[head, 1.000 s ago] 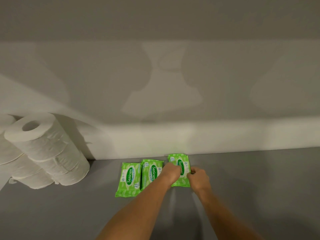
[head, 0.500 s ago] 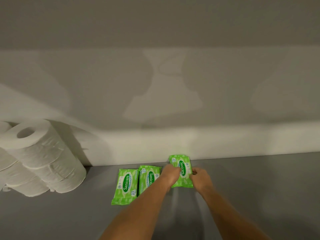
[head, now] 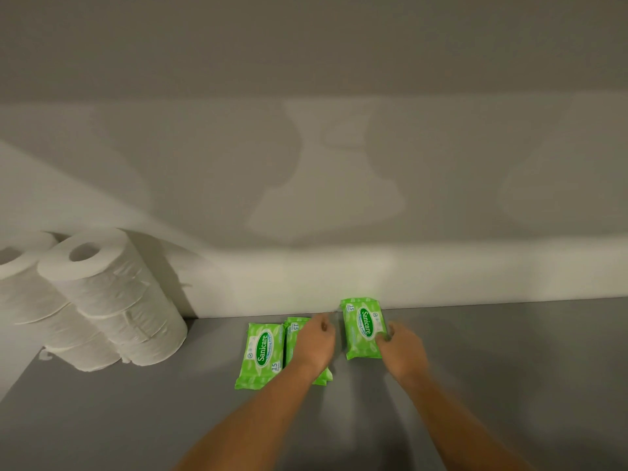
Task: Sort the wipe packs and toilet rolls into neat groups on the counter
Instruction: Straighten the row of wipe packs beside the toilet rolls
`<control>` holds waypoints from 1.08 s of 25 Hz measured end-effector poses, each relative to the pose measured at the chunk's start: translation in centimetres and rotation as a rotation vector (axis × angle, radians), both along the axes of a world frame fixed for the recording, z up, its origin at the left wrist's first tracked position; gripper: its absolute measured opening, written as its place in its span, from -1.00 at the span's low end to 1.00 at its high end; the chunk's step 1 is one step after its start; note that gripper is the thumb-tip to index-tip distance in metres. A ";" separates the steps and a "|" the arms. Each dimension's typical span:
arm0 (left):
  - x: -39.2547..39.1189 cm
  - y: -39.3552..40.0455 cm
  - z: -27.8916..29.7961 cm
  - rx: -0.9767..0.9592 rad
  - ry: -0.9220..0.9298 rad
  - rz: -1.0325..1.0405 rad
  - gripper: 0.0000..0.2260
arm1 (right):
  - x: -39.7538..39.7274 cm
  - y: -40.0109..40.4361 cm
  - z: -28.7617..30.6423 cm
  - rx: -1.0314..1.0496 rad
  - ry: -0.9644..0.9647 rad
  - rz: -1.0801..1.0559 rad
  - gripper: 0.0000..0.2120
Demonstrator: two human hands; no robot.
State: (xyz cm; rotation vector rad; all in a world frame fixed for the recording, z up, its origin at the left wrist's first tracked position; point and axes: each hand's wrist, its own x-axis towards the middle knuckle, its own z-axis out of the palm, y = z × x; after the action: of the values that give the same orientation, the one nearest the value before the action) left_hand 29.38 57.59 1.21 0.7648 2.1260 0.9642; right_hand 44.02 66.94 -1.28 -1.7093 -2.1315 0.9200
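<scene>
Three green Sanicare wipe packs lie flat in a row on the grey counter [head: 509,368] near the wall. The left wipe pack [head: 260,355] is uncovered. My left hand [head: 317,341] rests with curled fingers over the middle wipe pack [head: 293,329], hiding most of it; whether it grips is unclear. A narrow gap separates that hand from the right wipe pack [head: 360,328], which lies closest to the wall. My right hand [head: 402,348] holds this pack at its right edge. White toilet rolls [head: 112,300] stand stacked at the far left.
A second stack of toilet rolls [head: 20,287] stands behind the first at the left edge. The white wall [head: 475,273] runs along the back of the counter.
My left hand has come off the right wipe pack and shifted left over the middle pack. The right pack now lies apart from the other two, with my right hand still on it.
</scene>
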 end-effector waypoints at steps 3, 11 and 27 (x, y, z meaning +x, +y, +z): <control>-1.0 -2.2 -0.5 0.028 0.029 0.052 -0.65 | -1.3 -2.2 0.3 0.088 0.023 0.022 -0.72; -2.2 -4.1 -1.4 -0.065 0.046 0.038 -0.46 | -6.6 -7.3 -0.7 -0.122 0.046 0.156 -0.79; -3.3 -2.8 -2.7 -0.253 -0.048 -0.004 -0.63 | -8.0 -8.1 -2.1 -0.202 0.111 0.024 -0.79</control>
State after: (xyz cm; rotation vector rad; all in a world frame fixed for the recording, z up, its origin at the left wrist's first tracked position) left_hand 26.08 54.75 -1.49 0.6128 2.1510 0.6862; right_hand 36.03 58.82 -3.34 -1.6821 -2.0511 1.2443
